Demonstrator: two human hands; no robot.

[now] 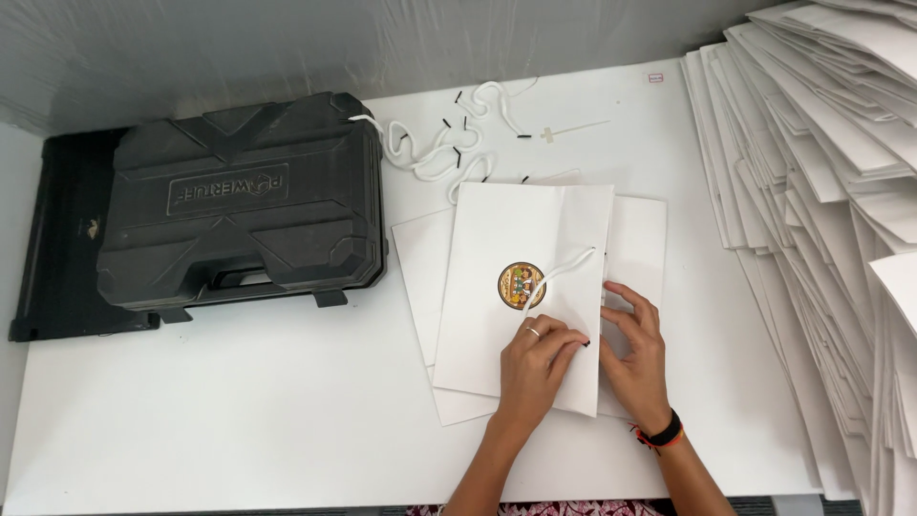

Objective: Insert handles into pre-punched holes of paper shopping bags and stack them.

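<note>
Wristband: black and red band on the right wrist, at the near edge of the view, 6 o'clock.
Right hand: right hand lies flat, fingers spread and open, pressing the right margin of the top bag; it grips nothing.
Left hand: left hand is closed in a pinch on the near end of the white cord; a ring shows on one finger.
Top bag: flat white paper bag, long axis running from 6 to 12 o'clock, tilted slightly clockwise, lying directly under both hands.
Cord direction: from the left hand's pinch the cord runs toward 1 o'clock, across the round sticker, to the bag's fold line.
Nearer hand: the left hand touches the cord; the right hand is just beside it, at 3 o'clock.
Lower bags: more flat white bags beneath the top one, edges showing on both sides.
Loose cords: tangle of white cords at 12 o'clock from the bag, well apart from both hands.
Case: black plastic tool case at 10 o'clock on the table.
Stack: pile of white bags at 2 o'clock.
</note>
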